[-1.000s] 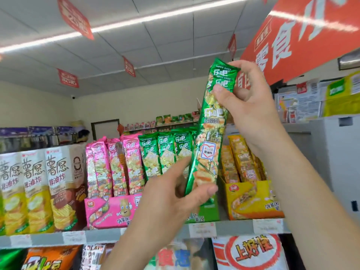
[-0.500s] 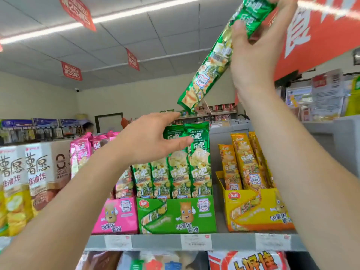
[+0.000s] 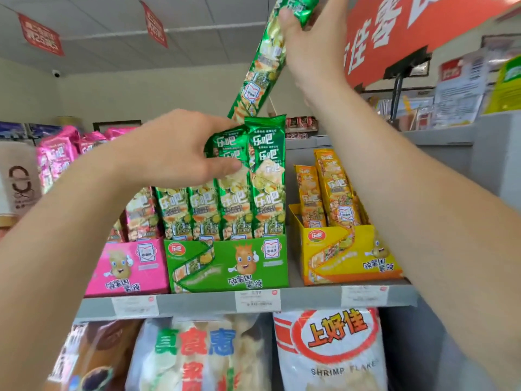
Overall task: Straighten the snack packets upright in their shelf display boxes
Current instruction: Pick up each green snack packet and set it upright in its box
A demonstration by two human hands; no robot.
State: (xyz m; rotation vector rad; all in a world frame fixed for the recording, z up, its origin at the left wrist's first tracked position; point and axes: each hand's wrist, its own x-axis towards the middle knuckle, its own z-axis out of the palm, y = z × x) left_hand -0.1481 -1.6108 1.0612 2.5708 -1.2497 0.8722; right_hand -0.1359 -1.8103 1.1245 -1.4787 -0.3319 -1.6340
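One lifted green packet (image 3: 259, 71) is hanging tilted above the green display box (image 3: 225, 266), out of its row. The right hand (image 3: 313, 43) is pinching its upper end, fingers curled round the foil, partly cut off by the top of the view. The packet's lower tip is pointing down toward the back of the box, just behind the top of the rightmost standing packet; whether it is touching cannot be told. The left hand (image 3: 174, 148) is reaching in from the left of the box and grasping the tops of the standing green packets (image 3: 222, 213), thumb on the front faces and fingers over the top edges. It is probably steadying or drawing them forward to open a slot behind. Four front-row packets are standing upright and level in the box; any rows behind are hidden. Judgement: this box is sitting about midway, with the front row looking tidy and one packet waiting to go back in. Left of the green display box, the pink packets (image 3: 56, 153) in the pink box (image 3: 127, 266) are looking uneven and leaning, though blurred. Right of it, the yellow packets (image 3: 329, 187) are leaning at differing heights in the yellow box (image 3: 349, 255). Both neighbours are likely needing attention, so most of the task is appearing left to do.
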